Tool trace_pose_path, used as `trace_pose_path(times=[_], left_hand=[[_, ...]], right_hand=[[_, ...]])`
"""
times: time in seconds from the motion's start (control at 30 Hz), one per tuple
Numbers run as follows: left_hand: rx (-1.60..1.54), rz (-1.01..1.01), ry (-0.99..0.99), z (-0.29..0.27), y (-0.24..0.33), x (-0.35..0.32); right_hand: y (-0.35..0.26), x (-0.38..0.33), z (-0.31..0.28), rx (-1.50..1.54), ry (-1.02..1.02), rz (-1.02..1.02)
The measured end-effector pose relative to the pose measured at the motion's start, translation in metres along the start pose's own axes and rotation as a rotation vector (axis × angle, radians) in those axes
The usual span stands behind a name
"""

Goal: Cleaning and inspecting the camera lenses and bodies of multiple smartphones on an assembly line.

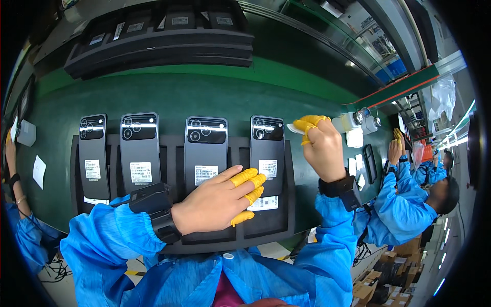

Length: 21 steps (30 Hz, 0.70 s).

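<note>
Four grey phones lie face down in a row on a black foam tray point(290, 204). Their shiny black camera panels point away from me, and white labels mark their backs. My left hand point(217, 199), with yellow finger cots, lies flat with fingers stretched across the lower part of the third phone point(204, 153) toward the rightmost phone point(267, 148). Whether it presses on either is hard to tell. Just right of the rightmost phone's top, my right hand point(325, 148) pinches a small white wipe point(294, 128) in its cotted fingers. Further left rest two phones point(93, 153) point(140, 153).
Stacked black trays point(163, 51) stand at the back. Two bottles with metal tops point(348, 122) and white wipes point(354, 138) are to the right, beside a black frame point(370, 162). A co-worker point(399, 210) in blue sits at right; another person's arm point(18, 189) shows at left.
</note>
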State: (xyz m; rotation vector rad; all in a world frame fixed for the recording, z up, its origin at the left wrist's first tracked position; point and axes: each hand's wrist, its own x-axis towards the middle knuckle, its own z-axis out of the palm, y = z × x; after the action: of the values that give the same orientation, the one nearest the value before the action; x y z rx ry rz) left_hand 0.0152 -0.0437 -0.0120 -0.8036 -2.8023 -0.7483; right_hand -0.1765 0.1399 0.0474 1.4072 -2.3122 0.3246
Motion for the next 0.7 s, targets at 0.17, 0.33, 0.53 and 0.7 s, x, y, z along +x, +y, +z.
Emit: trace_pose_path(times=[0.17,0.33,0.53,0.7], left_hand=[[-0.003,0.021,0.031,-0.001,0.000,0.002],[-0.010,0.014,0.050,-0.001,0.000,0.001],[0.005,0.002,0.000,-0.001,0.000,0.001],[-0.002,0.015,0.024,-0.001,-0.001,0.001]], right_hand=[[-0.026,0.027,0.029,0.182,0.106,-0.133],[-0.008,0.016,0.024,0.015,0.045,-0.048],[0.008,-0.013,0.009,0.060,0.033,0.209],[-0.011,0.009,0.034,0.191,0.178,-0.011]])
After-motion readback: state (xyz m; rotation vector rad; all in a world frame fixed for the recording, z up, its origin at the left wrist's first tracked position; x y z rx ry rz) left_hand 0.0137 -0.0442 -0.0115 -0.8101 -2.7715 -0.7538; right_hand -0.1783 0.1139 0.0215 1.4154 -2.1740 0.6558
